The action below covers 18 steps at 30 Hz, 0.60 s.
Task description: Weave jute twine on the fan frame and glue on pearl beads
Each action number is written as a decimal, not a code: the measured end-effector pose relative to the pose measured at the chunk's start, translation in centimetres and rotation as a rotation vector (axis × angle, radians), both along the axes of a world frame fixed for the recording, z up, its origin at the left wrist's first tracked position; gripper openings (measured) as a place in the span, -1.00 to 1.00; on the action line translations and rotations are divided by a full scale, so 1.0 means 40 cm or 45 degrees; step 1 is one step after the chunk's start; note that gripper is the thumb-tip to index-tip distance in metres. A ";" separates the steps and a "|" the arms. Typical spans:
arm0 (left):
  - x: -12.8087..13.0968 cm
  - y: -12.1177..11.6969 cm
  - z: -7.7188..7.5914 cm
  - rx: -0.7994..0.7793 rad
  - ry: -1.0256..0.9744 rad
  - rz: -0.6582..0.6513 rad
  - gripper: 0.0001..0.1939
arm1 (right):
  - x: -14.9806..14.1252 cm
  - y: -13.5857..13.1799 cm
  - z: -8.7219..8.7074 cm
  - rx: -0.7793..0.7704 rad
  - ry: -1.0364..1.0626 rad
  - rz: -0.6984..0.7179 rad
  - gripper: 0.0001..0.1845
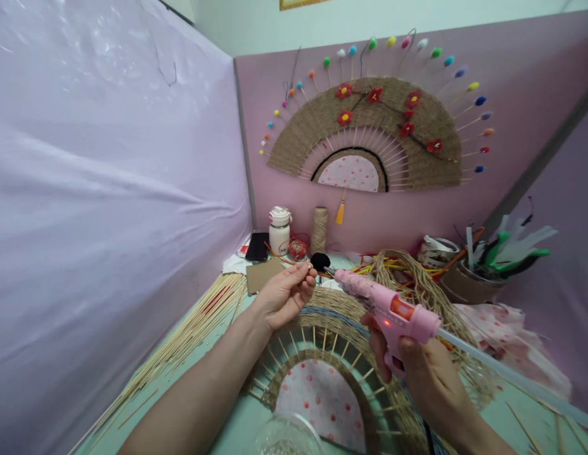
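My right hand [417, 366] is wrapped round the handle of a pink hot glue gun [393, 309], whose small orange light glows and from whose back a long clear glue stick [511, 363] sticks out. Its nozzle points left, close to my left hand [291, 291]. There my thumb and forefinger pinch a tiny pale piece [309, 266], too small to name. Below both hands lies a woven fan-shaped piece [331, 303] with thin wooden ribs, a blue-grey band and a half-round of pink dotted cloth [322, 398]. A clear round container [287, 436] stands at its near edge, partly out of view.
Thin wooden sticks [189, 328] lie at the left. Behind stand a white bottle [279, 230], a twine spool [319, 230] and a black phone [258, 246]. Loose twine [400, 272] and a tool pot [468, 281] are at right. A finished fan [317, 126] hangs on the back panel.
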<state>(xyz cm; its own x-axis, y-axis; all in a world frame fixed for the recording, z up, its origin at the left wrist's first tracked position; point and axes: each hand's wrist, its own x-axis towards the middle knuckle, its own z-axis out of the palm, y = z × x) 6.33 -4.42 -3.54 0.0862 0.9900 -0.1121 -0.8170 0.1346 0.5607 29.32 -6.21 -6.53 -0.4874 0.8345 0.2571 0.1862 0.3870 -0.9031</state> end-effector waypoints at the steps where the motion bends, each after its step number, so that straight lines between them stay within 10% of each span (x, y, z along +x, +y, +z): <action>1: 0.000 0.000 0.000 -0.003 0.001 -0.001 -0.86 | 0.000 0.000 0.000 -0.001 -0.009 0.000 -0.30; 18: 0.024 -0.008 -0.012 0.094 0.120 -0.045 -0.81 | -0.007 0.005 -0.018 0.175 -0.068 -0.032 -0.37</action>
